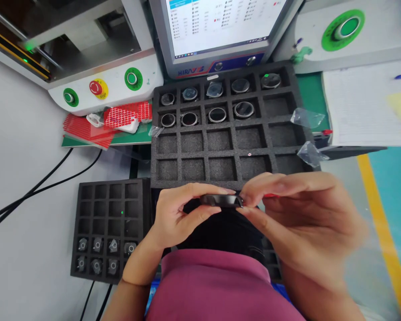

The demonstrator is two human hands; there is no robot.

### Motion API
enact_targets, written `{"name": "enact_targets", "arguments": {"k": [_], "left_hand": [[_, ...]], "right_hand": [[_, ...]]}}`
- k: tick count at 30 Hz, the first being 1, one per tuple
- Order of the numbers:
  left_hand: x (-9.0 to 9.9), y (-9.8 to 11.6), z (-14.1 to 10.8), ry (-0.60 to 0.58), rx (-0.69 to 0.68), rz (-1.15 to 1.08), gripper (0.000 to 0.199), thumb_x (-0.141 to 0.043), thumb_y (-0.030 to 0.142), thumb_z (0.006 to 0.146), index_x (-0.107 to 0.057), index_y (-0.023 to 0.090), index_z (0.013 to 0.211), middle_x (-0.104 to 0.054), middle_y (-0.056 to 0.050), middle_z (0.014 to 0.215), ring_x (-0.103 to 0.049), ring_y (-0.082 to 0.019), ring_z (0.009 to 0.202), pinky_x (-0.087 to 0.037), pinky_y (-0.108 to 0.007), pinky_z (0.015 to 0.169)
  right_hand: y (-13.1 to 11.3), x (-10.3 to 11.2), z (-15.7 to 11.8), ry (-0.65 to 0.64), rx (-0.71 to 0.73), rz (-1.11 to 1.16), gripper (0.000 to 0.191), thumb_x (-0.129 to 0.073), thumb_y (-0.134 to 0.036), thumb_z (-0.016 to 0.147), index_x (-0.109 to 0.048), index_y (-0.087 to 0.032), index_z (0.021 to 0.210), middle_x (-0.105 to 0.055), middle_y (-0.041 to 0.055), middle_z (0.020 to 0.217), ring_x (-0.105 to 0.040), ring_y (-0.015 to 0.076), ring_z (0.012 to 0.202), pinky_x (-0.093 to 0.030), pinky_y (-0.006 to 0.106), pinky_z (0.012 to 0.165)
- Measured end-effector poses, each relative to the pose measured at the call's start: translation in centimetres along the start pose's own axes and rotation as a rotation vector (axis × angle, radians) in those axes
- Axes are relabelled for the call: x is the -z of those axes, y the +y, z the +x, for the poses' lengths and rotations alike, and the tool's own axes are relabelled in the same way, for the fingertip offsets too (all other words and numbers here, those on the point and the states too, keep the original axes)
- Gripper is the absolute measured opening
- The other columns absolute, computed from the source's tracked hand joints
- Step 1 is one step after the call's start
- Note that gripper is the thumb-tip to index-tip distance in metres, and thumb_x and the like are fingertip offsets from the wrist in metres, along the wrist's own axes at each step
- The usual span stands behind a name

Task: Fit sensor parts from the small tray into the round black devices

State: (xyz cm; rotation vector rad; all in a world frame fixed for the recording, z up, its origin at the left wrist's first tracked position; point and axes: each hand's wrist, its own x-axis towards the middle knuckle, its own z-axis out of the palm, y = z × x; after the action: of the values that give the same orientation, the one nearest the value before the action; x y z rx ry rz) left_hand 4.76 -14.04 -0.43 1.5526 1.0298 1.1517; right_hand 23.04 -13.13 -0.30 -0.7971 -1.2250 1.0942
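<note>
A dark watch case (219, 200) without a strap is held edge-on in front of my body. My left hand (178, 211) pinches its left end between thumb and fingers. At its right end, my right hand (294, 214) grips the same case between thumb and index finger. A bit of something red shows beside the right fingers, too small to name. Just beyond my hands lies a black foam tray (192, 171), with round watch cases (217, 114) in pockets of its two far rows.
Another foam tray (102, 187) at lower left holds several plastic-wrapped pieces (96, 266). Red perforated sheets (87, 129) lie under a machine panel with a red stop button (95, 87). A monitor (220, 26) stands behind; clear film scraps (311, 154) and papers (361, 107) lie right.
</note>
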Motion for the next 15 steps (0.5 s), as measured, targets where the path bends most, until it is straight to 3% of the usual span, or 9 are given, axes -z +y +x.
{"name": "enact_targets", "arguments": {"k": [7,12,15], "left_hand": [[0.2,-0.2,-0.1,-0.006,0.011,-0.045,0.028,-0.071,0.015,0.094,-0.075,0.028,0.119,-0.082,0.0,0.111,-0.079,-0.016,0.1,-0.063,-0.024,0.089],[0.5,-0.5,-0.2,-0.069,0.051,-0.043,0.02,-0.07,0.024,0.096,-0.077,0.025,0.115,-0.083,-0.004,0.105,-0.081,-0.019,0.09,-0.065,-0.026,0.08],[0.4,-0.9,-0.4,-0.082,0.043,-0.112,0.023,-0.07,0.023,0.096,-0.076,0.027,0.118,-0.083,-0.004,0.107,-0.081,-0.019,0.091,-0.064,-0.026,0.079]], "right_hand": [[0.4,0.0,-0.1,0.018,0.032,-0.026,0.046,-0.079,0.004,0.076,-0.065,-0.025,0.107,-0.072,-0.0012,0.083,-0.072,0.0155,0.075,-0.064,0.028,0.067],[0.1,0.8,0.5,-0.088,-0.075,-0.034,0.033,-0.082,-0.006,0.08,-0.066,-0.027,0.1,-0.071,-0.0023,0.078,-0.07,0.0158,0.067,-0.064,0.031,0.062],[0.0,1.2,0.6,-0.145,-0.042,-0.03,0.031,-0.078,-0.004,0.082,-0.063,-0.025,0.101,-0.07,-0.0018,0.076,-0.069,0.0159,0.065,-0.063,0.031,0.06]]}}
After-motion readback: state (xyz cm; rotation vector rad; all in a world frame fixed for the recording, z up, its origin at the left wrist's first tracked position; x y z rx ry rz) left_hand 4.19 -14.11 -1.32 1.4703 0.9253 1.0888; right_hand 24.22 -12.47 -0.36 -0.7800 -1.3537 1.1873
